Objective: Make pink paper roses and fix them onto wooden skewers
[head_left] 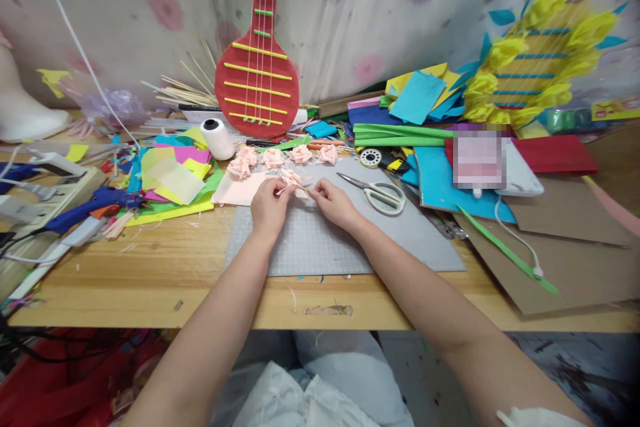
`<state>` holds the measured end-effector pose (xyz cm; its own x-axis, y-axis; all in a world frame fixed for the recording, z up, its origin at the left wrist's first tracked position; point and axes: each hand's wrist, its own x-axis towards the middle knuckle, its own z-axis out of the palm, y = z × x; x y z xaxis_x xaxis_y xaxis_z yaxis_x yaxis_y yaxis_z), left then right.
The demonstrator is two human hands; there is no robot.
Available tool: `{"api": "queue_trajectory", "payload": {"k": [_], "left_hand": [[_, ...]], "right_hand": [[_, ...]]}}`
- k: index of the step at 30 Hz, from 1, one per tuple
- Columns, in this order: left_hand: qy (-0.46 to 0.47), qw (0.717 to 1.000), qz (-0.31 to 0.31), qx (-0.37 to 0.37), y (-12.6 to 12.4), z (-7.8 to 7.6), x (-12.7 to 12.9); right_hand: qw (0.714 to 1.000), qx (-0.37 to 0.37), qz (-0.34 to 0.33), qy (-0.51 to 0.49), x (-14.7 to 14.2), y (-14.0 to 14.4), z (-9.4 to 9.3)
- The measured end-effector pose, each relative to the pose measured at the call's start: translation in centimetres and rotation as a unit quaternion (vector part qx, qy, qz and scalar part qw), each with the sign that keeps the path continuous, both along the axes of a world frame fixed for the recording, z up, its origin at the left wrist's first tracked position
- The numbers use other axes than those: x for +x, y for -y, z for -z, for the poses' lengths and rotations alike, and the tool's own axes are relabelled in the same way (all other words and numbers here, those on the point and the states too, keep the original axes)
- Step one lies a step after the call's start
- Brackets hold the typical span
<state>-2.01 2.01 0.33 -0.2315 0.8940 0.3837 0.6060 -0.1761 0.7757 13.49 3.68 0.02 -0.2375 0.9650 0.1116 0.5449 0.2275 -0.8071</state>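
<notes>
Over the grey cutting mat, my two hands work close together at its far edge. My left hand is closed in a pinch at the base of a pink paper flower. My right hand pinches a pale thin strand that runs from the flower's base; whether it is thread or paper I cannot tell. Just beyond lie several finished pink paper roses in a row. A sheet of pink paper is beside my left hand. Scissors lie partly open to the right of my right hand.
A white thread spool stands behind the roses. Behind it leans a red paper lute. Coloured paper scraps and a blue glue gun lie left. A tape measure, brown cardboard and a white charger cable are right.
</notes>
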Motion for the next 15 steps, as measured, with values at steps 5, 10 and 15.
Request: {"api": "queue_trajectory", "payload": {"k": [5,10,15], "left_hand": [[0.001,0.999,0.01,0.04,0.42,-0.67,0.19],[-0.004,0.998,-0.014,0.062,0.54,-0.87,0.44],[-0.035,0.997,-0.053,0.037,0.49,-0.58,0.35]], "right_hand": [[0.999,0.018,0.014,0.022,0.07,-0.16,-0.24],[1.0,0.01,0.006,0.025,0.01,-0.07,-0.37],[1.0,0.02,-0.007,0.012,0.03,0.0,-0.25]]}}
